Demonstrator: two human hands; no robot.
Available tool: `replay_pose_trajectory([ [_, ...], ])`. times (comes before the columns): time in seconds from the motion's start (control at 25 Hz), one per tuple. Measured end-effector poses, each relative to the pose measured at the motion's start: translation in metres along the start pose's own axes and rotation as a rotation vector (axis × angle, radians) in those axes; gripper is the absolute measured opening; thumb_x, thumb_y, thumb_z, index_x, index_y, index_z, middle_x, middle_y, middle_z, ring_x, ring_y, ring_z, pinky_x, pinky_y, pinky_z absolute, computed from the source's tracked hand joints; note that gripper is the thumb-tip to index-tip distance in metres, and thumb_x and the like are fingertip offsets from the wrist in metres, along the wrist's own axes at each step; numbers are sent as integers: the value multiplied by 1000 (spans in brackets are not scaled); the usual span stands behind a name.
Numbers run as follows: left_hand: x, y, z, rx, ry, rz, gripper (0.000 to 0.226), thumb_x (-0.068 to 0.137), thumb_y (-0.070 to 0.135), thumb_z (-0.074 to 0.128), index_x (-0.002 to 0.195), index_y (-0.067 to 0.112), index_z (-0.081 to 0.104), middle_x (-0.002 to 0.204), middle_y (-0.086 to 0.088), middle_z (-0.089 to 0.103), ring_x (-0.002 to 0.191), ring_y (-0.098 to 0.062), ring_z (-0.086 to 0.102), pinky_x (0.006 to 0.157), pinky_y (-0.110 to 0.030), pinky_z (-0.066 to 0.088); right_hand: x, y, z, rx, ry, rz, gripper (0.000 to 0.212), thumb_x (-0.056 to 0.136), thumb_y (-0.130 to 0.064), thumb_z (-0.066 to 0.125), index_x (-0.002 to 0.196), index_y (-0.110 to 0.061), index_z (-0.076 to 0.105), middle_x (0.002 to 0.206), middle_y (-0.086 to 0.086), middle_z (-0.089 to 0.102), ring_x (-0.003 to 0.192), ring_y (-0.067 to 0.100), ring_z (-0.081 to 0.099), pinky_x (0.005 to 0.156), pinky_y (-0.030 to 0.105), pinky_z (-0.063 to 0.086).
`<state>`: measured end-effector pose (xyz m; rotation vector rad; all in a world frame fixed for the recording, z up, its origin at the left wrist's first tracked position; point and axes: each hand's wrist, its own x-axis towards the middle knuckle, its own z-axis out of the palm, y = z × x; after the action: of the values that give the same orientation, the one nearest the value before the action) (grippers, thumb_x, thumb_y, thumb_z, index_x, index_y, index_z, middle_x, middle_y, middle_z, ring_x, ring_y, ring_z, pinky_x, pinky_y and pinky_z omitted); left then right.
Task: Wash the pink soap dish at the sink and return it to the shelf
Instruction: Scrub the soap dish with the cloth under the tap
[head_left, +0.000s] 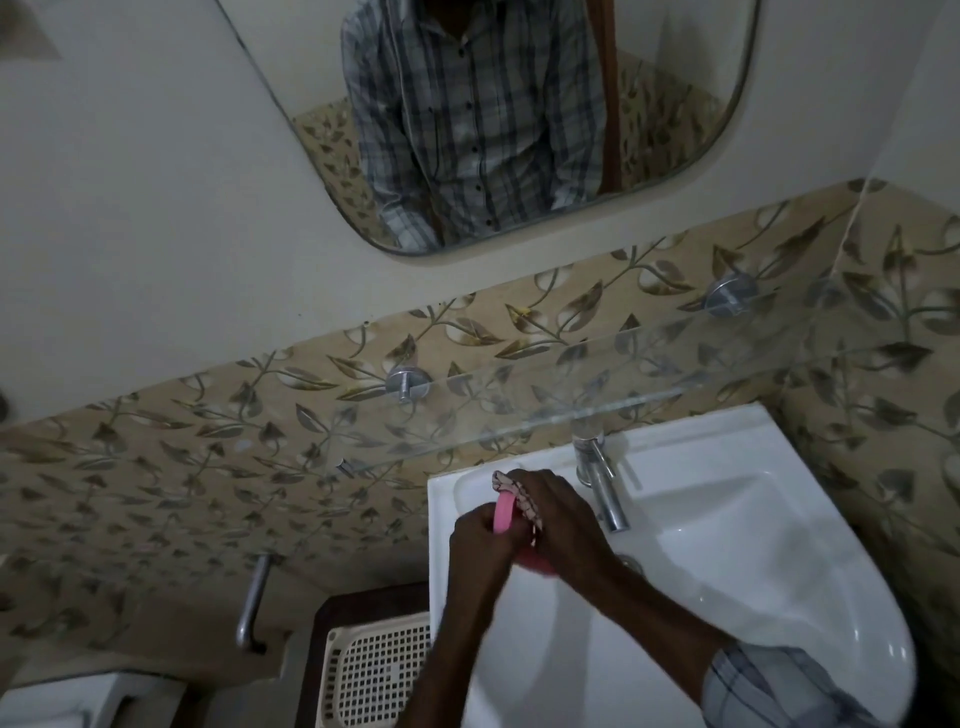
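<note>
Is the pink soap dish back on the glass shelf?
No, the left hand holds the pink soap dish over the sink while the right hand holds a patterned cloth against it.

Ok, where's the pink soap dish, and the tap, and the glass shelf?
pink soap dish (503, 512): head view, on its pink rim.
tap (605, 501): head view, on the metal spout.
glass shelf (519, 410): head view, on the clear pane near its front edge.
</note>
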<state>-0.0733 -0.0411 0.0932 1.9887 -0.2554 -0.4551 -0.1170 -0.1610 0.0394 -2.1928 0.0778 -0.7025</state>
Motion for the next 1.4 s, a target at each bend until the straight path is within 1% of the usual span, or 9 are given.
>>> replay_pose_trajectory([
  [0.16, 16, 2, -9, 66, -130, -37, 41, 60, 28, 71, 91, 2, 73, 83, -16, 76, 79, -28, 76, 74, -49, 62, 0, -2, 4, -179, 52, -161, 41, 87, -4, 68, 128, -3, 69, 119, 17, 74, 112, 30, 69, 102, 48, 58],
  [0.4, -1, -28, 9, 38, 55, 78, 15, 82, 13, 65, 85, 2, 75, 78, -11, 76, 73, -24, 74, 70, -49, 62, -22, -7, 4, -84, 68, -70, 42, 96, 0, 51, 133, -1, 69, 133, 15, 70, 129, 29, 63, 124, 38, 37],
  [0.56, -15, -29, 16, -32, 140, 160, 16, 86, 10, 70, 100, 3, 75, 91, -4, 75, 76, -11, 72, 74, -23, 60, -17, -2, 0, -26, 8, 54, 38, 100, -3, 51, 133, -2, 69, 131, 15, 72, 126, 32, 65, 116, 55, 46],
  [0.84, -21, -45, 21, -170, 220, 138, 19, 85, 10, 63, 97, 4, 77, 88, -11, 77, 82, -19, 74, 73, -31, 60, -18, -5, 4, -106, 33, 102, 41, 99, 2, 53, 136, -11, 67, 135, 14, 69, 131, 28, 61, 118, 55, 45],
  [0.96, -20, -47, 30, -271, 250, 102, 12, 89, 11, 63, 83, 11, 74, 74, -7, 72, 70, -17, 69, 64, -30, 56, -30, -10, 6, -246, -46, -103, 47, 97, -5, 42, 137, -5, 66, 137, 13, 68, 133, 27, 58, 121, 43, 40],
  [1.08, -32, -38, 37, -357, 321, 121, 24, 92, 9, 65, 95, 32, 73, 82, 14, 75, 81, -7, 72, 74, -23, 60, -12, -16, -12, 76, 62, 400, 36, 101, -4, 49, 129, -17, 66, 107, -1, 73, 96, 7, 71, 87, 31, 63],
  [1.16, -38, -33, 38, -424, 305, 110, 28, 92, 11, 66, 93, 38, 71, 81, 18, 75, 83, -8, 72, 76, -23, 59, -5, -17, -21, 231, 46, 639, 43, 96, 9, 50, 127, -17, 65, 90, 0, 68, 70, 6, 66, 57, 18, 55],
  [1.24, -38, -29, 36, -421, 161, 42, 20, 90, 19, 70, 93, 39, 71, 84, 17, 75, 85, -14, 72, 76, -23, 59, -6, -14, -27, 81, 24, 575, 52, 89, 16, 53, 134, -8, 63, 105, 8, 69, 87, 20, 68, 70, 10, 54],
  [1.4, -16, -7, 27, -68, -32, -58, 6, 89, 24, 69, 84, 20, 72, 84, 3, 75, 77, -13, 69, 69, -29, 54, -9, -11, -27, -334, 14, 112, 49, 87, 2, 67, 135, -3, 65, 125, 17, 71, 115, 33, 66, 101, 40, 57],
])
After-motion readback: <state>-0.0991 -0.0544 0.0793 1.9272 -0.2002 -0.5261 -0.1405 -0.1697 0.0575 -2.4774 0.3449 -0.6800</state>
